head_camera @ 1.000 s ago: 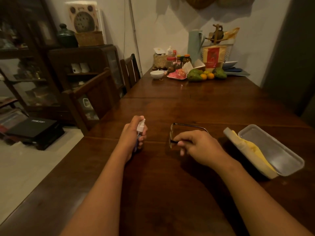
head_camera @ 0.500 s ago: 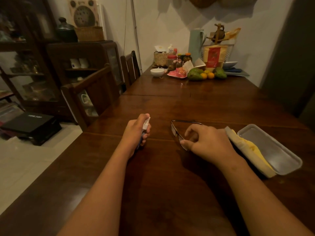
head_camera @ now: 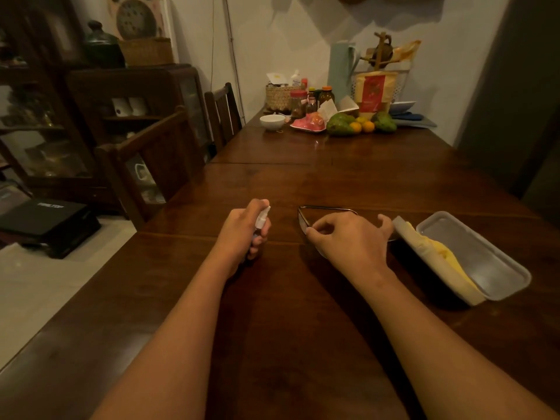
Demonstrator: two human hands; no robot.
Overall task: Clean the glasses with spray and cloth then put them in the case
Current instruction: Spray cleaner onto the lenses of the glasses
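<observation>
A small spray bottle (head_camera: 262, 218) with a white nozzle is gripped in my left hand (head_camera: 242, 231), its nozzle tilted right toward the glasses. The dark-framed glasses (head_camera: 303, 218) lie on the wooden table (head_camera: 303, 328), partly hidden under my right hand (head_camera: 348, 237), whose fingertips pinch the frame near the lens. One temple arm (head_camera: 330, 208) runs along the far side. To the right an open grey glasses case (head_camera: 485, 259) holds a yellow cloth (head_camera: 442, 253) along its left wall.
At the table's far end stand a white bowl (head_camera: 272, 121), jars, a basket (head_camera: 278, 97), green and orange fruit (head_camera: 354, 125) and a pale jug (head_camera: 341, 68). Two wooden chairs (head_camera: 157, 159) line the left side. A dark cabinet (head_camera: 91, 116) and black box (head_camera: 48, 219) sit beyond.
The glasses have gone from upright on edge to lying lower on the table under my right hand, which slid right toward the case. My left hand tilted the spray nozzle toward the glasses.
</observation>
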